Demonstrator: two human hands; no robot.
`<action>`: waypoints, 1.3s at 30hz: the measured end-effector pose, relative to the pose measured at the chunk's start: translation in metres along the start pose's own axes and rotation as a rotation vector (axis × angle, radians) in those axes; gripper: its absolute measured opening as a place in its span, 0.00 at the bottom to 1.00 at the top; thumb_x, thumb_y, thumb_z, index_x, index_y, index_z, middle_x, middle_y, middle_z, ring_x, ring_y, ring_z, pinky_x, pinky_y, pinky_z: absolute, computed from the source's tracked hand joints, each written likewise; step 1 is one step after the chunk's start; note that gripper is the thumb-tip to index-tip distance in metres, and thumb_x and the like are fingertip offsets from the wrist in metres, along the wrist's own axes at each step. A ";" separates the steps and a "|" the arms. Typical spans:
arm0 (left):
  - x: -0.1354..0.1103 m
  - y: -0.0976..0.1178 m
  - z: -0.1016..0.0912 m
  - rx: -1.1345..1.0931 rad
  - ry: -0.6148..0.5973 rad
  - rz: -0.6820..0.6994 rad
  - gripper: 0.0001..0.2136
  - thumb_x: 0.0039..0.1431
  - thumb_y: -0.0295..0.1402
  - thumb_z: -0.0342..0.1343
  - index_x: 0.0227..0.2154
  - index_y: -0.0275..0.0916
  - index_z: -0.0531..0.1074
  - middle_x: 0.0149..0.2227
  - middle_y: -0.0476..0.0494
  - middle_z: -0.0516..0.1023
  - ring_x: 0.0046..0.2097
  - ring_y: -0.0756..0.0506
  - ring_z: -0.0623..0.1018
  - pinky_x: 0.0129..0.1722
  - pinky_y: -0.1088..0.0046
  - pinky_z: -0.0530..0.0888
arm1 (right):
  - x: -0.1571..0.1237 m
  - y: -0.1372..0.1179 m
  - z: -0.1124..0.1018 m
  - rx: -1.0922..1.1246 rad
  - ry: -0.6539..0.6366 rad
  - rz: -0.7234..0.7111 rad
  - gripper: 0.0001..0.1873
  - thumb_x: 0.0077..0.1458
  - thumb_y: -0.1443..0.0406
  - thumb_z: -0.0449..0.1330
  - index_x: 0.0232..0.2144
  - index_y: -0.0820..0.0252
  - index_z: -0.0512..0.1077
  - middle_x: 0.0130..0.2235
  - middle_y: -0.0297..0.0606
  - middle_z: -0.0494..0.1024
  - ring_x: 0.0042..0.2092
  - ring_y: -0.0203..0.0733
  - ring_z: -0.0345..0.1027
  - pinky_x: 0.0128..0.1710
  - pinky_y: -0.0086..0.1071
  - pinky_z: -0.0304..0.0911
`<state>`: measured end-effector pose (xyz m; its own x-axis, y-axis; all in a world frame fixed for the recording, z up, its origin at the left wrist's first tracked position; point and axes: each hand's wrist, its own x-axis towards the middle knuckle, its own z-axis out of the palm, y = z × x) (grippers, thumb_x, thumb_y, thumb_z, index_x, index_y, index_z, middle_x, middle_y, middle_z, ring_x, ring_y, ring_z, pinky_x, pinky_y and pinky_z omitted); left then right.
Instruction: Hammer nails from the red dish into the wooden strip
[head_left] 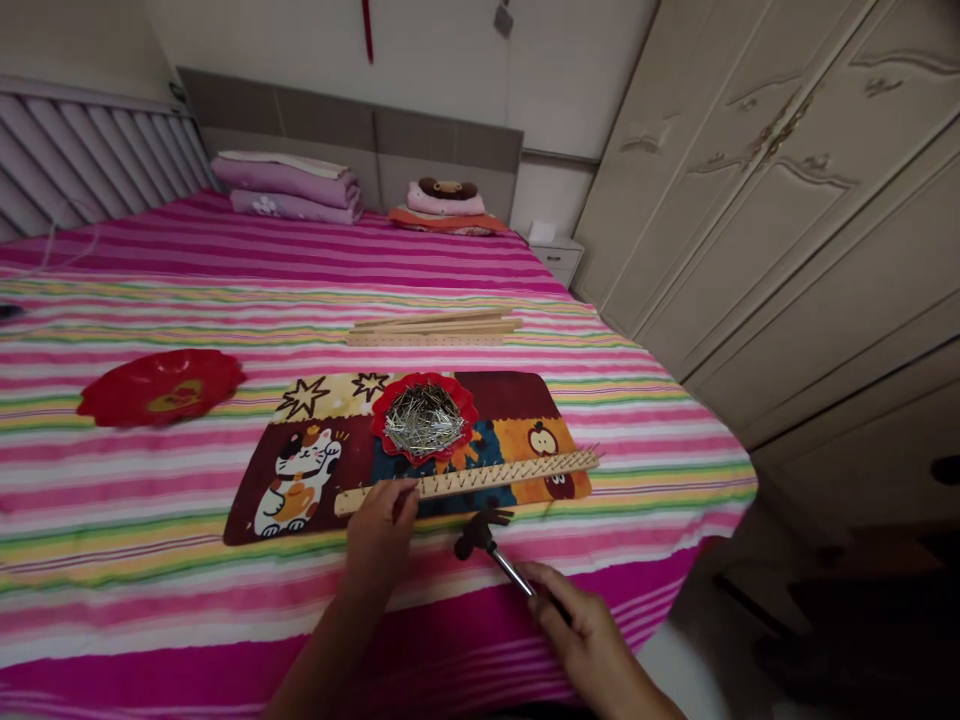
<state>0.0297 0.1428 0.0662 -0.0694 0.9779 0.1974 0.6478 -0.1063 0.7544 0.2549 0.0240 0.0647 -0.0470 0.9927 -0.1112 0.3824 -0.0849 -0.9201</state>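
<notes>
My left hand rests on a long wooden strip, its thumb and fingers pinched together at the near face; whatever is between the fingertips is hidden. Rows of nails stand up from the strip, from beside those fingertips to its right end. My right hand grips a claw hammer by its handle, the head held just in front of the strip and apart from it. Beyond the strip, a red scalloped dish holds a heap of loose nails. Dish and strip lie on a patterned mat with a cartoon cat.
Behind the mat lie several wooden strips in a bundle. A red scalloped tray is at the left on the striped bedsheet. Folded bedding sits by the headboard. At the right, wardrobe doors stand beyond the bed's edge.
</notes>
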 end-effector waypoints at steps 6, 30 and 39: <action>0.043 0.017 -0.022 0.338 0.002 0.127 0.12 0.54 0.35 0.47 0.33 0.38 0.74 0.36 0.41 0.76 0.40 0.43 0.74 0.41 0.70 0.69 | -0.006 0.064 0.018 0.227 0.059 0.237 0.19 0.49 0.58 0.56 0.42 0.58 0.73 0.22 0.31 0.70 0.21 0.35 0.58 0.21 0.27 0.55; 0.060 0.021 -0.040 -0.602 -0.291 -0.433 0.18 0.29 0.42 0.65 0.24 0.36 0.73 0.25 0.47 0.76 0.27 0.51 0.72 0.23 0.79 0.64 | -0.003 0.077 0.029 0.366 0.071 0.330 0.24 0.47 0.52 0.53 0.43 0.60 0.68 0.16 0.22 0.55 0.16 0.29 0.44 0.16 0.24 0.40; 0.018 0.002 -0.026 -0.379 -0.162 -0.313 0.13 0.38 0.43 0.59 0.25 0.39 0.73 0.23 0.50 0.76 0.28 0.49 0.73 0.30 0.75 0.68 | -0.005 0.068 0.026 0.396 0.029 0.353 0.23 0.48 0.54 0.54 0.43 0.60 0.66 0.17 0.23 0.59 0.16 0.28 0.45 0.16 0.24 0.39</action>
<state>0.0104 0.1551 0.0873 -0.0776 0.9855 -0.1508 0.2921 0.1671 0.9417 0.2574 0.0112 -0.0069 0.0488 0.8991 -0.4350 -0.0078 -0.4352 -0.9003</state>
